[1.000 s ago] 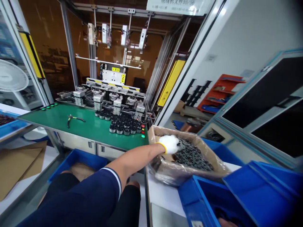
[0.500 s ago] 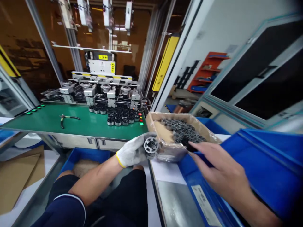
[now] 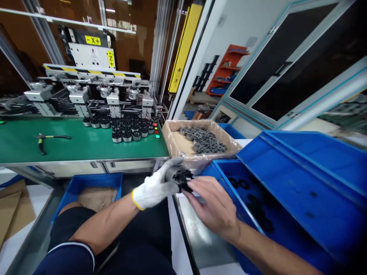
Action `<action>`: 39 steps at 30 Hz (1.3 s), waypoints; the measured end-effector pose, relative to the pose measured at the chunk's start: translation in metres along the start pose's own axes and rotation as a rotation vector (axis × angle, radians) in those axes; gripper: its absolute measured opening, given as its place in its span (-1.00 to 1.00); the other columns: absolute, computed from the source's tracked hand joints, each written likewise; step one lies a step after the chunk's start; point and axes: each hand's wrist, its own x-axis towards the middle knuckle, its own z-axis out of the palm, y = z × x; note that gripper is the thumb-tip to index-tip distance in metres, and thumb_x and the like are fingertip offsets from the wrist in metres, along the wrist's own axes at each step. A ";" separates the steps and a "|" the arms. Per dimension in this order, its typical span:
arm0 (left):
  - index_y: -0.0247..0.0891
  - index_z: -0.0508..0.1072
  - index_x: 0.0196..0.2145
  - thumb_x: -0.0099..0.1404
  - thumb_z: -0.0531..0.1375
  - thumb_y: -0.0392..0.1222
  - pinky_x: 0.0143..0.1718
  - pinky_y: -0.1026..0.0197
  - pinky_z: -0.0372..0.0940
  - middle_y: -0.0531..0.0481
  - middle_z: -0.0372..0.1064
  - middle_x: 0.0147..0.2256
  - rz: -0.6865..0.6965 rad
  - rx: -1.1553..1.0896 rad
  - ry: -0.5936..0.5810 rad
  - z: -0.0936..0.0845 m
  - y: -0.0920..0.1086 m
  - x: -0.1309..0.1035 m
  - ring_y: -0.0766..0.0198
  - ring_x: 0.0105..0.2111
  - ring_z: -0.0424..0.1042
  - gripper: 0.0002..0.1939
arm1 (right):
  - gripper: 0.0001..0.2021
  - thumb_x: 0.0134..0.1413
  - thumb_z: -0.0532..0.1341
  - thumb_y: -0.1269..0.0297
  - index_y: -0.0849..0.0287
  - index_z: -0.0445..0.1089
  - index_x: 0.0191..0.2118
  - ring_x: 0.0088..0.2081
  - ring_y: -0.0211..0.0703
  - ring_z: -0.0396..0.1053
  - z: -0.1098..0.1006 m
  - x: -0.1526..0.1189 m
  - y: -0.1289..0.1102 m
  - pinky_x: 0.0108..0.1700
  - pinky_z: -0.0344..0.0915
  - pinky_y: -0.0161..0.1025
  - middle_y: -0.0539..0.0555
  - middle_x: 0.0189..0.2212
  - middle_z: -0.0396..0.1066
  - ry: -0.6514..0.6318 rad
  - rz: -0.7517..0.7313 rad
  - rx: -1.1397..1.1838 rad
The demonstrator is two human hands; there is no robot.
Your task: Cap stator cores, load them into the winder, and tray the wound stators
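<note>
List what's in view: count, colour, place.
ring part: one, grey, lower centre
toothed piece: one, black, at ring part
worktop: one, green, left
black-topped rings: many, silver, on worktop
pliers: one, black and green, worktop
carton: one, brown, right of worktop
loose rings: many, grey, in carton
machine: one, silver, behind worktop
bins: several, blue, right and below worktop
shelf: one, orange, background
left hand: one, white glove, around ring part
right hand: one, bare, at toothed piece
</note>
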 end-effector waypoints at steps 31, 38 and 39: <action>-0.20 0.25 0.31 0.07 0.44 -0.08 0.06 0.05 0.35 -0.09 0.46 0.02 -0.128 0.494 0.041 0.005 0.029 -0.008 0.06 -0.07 0.46 -0.10 | -0.59 0.21 0.21 0.58 0.28 0.34 0.17 0.02 0.02 0.45 0.003 -0.010 0.002 0.01 0.51 -0.04 0.29 -0.02 0.42 -0.178 0.096 0.026; -0.23 0.26 0.28 0.16 0.37 -0.16 0.16 0.04 0.28 -0.14 0.41 0.12 -0.096 0.387 -0.002 0.007 0.019 -0.005 0.02 0.08 0.40 -0.24 | -0.59 0.20 0.22 0.58 0.23 0.35 0.15 0.05 0.04 0.42 0.008 -0.014 0.004 -0.01 0.52 0.00 0.30 0.01 0.38 -0.176 0.116 0.024; -0.22 0.27 0.27 0.16 0.37 -0.17 0.18 0.03 0.26 -0.14 0.40 0.13 -0.082 0.358 -0.004 0.006 0.014 -0.005 0.02 0.11 0.38 -0.25 | -0.58 0.20 0.22 0.59 0.23 0.35 0.15 0.04 0.04 0.42 0.010 -0.015 0.004 -0.02 0.51 0.00 0.30 0.00 0.38 -0.169 0.112 0.026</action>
